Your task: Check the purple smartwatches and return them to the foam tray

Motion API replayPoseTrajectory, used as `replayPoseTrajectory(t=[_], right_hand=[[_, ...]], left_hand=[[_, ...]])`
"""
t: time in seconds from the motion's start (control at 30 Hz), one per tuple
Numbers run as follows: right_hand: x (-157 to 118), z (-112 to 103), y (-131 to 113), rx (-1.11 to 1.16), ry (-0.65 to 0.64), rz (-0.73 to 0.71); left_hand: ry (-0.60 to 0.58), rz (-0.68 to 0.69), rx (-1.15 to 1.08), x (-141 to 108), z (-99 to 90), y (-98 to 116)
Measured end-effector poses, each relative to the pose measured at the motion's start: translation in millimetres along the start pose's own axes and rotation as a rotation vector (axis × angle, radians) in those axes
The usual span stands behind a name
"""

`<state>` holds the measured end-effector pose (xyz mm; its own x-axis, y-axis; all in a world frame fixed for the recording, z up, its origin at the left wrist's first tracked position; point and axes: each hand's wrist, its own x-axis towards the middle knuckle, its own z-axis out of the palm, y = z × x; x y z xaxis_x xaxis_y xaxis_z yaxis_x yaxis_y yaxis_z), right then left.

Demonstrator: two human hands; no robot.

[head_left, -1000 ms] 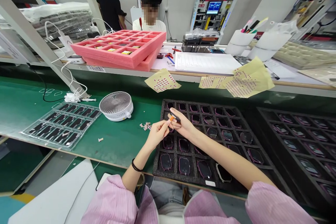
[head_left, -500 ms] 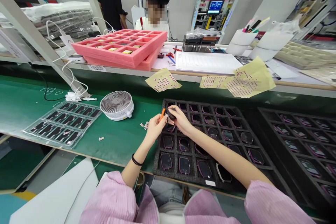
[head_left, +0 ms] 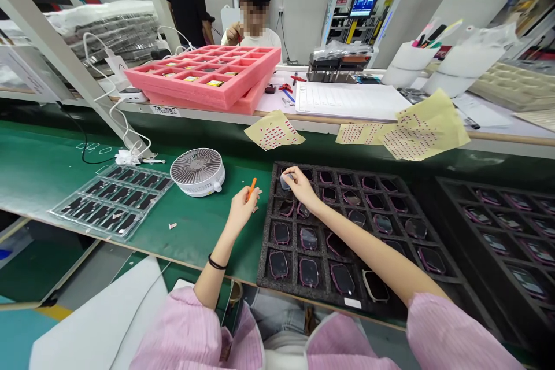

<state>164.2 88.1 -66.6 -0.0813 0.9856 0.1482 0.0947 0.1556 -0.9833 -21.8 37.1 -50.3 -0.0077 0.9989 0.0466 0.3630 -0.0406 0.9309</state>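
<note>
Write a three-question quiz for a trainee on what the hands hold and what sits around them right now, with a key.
1. What does the left hand hold? A) a white fan B) an orange stick-like tool C) a yellow sheet
2. True or false: the right hand is above the black foam tray.
3. Fill in the colour: the two stacked foam trays on the shelf are ____.

Key: 1 B; 2 true; 3 pink.

Fan [head_left: 197, 169]: on bench [head_left: 195, 248]. Flat tray [head_left: 89, 226]: left of it. Compartmented tray [head_left: 267, 231]: lower right of centre, holding what may be watch cases [head_left: 309, 272]. Stacked trays [head_left: 236, 92]: shelf [head_left: 321, 122] behind.
</note>
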Motion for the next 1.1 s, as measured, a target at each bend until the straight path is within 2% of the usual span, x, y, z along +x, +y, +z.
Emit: replayPoseTrajectory(t=[0.17,0.37,0.53,0.6,0.7,0.8,0.87,0.97,1.03,1.1], right_hand=[[6,-13,18,-0.254,0.010,-0.031],[-11,-26,3,-0.519,-0.022,-0.152],[-34,-33,-6,-1.090,-0.236,-0.280],[-38,-29,-7,-1.126,-0.293,-0.260],[-38,-21,-6,-0.909,-0.350,-0.247],[-37,-14,-8,-0.494,-0.399,-0.187],[-37,-10,-11,-0.177,-0.384,-0.070],[-41,-4,-22,0.271,-0.287,0.126],[-44,0,-31,0.493,-0.253,0.225],[-48,4,-39,0.623,-0.248,0.287]], left_hand=[[0.047,-0.055,0.200,-5,-22.9,-16],[0.054,-0.084,0.524,-10,-29.8,-12],[0.013,-0.053,0.505,-17,-25.2,-2],[-0.015,-0.036,0.434,-20,-20.8,0],[-0.069,0.005,0.298,-25,-14.5,1],[-0.108,0.063,0.131,-30,-7.4,0],[-0.134,0.089,-0.011,-35,-0.5,1],[-0.223,0.057,-0.208,-43,12.4,6],[-0.268,0.018,-0.291,-48,20.7,11],[-0.276,0.000,-0.342,-50,27.2,17]])
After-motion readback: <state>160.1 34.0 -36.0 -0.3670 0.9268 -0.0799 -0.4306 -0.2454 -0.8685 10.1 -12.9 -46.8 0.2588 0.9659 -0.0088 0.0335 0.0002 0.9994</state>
